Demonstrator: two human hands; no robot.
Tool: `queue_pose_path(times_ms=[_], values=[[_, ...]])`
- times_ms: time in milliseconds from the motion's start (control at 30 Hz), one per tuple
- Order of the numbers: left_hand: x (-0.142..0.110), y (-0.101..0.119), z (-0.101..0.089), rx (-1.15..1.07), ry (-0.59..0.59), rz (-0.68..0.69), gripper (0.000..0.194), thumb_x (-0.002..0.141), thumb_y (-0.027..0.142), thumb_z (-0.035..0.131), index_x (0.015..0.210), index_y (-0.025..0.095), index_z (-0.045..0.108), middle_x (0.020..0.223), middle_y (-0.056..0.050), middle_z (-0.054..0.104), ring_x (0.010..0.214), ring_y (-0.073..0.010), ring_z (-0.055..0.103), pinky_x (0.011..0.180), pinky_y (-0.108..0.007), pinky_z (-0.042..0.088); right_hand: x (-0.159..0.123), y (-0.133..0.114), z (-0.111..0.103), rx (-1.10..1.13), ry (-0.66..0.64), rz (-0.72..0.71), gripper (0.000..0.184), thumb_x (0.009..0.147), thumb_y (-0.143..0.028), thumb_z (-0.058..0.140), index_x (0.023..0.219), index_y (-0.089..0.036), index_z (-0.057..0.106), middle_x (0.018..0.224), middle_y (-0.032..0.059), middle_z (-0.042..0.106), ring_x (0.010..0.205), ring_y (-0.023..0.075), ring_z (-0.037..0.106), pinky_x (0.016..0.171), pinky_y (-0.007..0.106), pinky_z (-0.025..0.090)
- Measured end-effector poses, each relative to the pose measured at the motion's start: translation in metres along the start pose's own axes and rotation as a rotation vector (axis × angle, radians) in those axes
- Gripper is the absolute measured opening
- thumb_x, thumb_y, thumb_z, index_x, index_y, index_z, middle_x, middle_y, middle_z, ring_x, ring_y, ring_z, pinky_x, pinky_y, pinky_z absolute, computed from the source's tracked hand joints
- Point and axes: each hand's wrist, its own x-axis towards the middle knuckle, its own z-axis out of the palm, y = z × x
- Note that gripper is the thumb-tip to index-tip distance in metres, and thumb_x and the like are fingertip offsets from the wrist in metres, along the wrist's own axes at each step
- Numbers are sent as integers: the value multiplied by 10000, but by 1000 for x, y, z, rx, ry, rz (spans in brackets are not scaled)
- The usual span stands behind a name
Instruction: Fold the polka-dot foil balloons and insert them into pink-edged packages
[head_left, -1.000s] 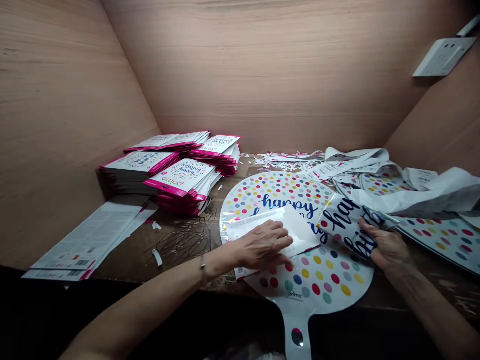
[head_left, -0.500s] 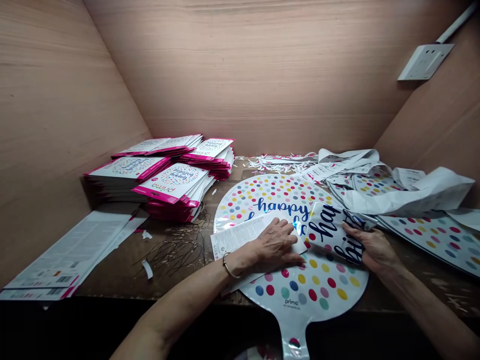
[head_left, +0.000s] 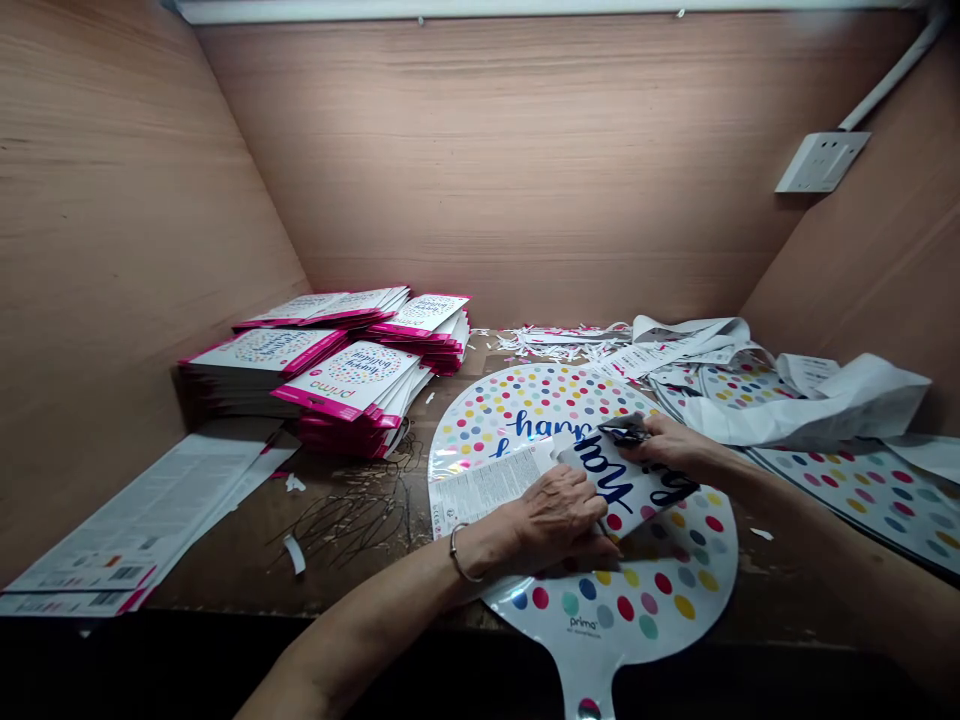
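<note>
My left hand (head_left: 564, 508), with a bangle at the wrist, has its fingers bent and closed on a white printed paper packet (head_left: 491, 485) and the near edge of a folded foil balloon (head_left: 600, 470). The folded balloon is white with dark blue lettering and coloured dots. At its far right corner, my right hand (head_left: 664, 445) pinches the foil, which is bent up there. Both hands are over a flat, round foil balloon (head_left: 637, 585) with coloured dots and a tail that hangs over the table's front edge. The packet's opening is hidden.
Stacks of pink-edged packets (head_left: 360, 375) stand at the back left, with printed flat packets (head_left: 82, 535) in front. More dotted balloons (head_left: 862, 480) lie at the right under white paper strips (head_left: 810, 400). Paper scraps lie along the back. A socket (head_left: 823, 162) is on the right wall.
My right hand has moved left and away from me, folding the balloon's far corner over. My left hand stays near the same place on the packet. The camera view has tipped up slightly.
</note>
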Motion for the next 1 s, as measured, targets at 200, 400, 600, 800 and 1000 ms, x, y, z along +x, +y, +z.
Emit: queue_pose_path(times_ms=[200,400,600,800,1000], values=[[0,7,-9,34,67,70,439,888,556,395,810,146,532,729,-39,511,689,-161,435,651,-296,328,14,-16,12,-187,23,3,155,515,-221,632,488,-165,490,421,-63,426,404,64,341,403,212,232],[-1,8,-11,-29,53,56,436,899,503,423,675,147,537,700,-43,513,711,-158,445,679,-291,341,10,0,17,-196,115,-36,124,541,-277,592,545,-160,550,441,-58,431,445,79,347,437,221,245],[-1,11,-13,-61,10,74,366,907,465,431,764,154,561,763,-48,527,754,-164,444,714,-301,355,18,25,20,-141,166,-105,107,541,-259,570,508,-163,535,430,-60,413,435,76,323,439,223,237],[-1,11,-13,-145,8,31,409,917,477,394,727,150,548,741,-46,512,725,-155,441,684,-293,354,13,25,28,-121,281,-219,114,588,-279,549,563,-172,576,495,-43,477,487,102,385,463,226,266],[-3,13,-22,-291,-50,-79,337,943,362,387,734,163,560,765,-32,511,769,-143,458,763,-279,351,3,29,36,-115,356,-287,159,630,-271,508,641,-162,623,573,-18,535,560,128,441,516,237,331]])
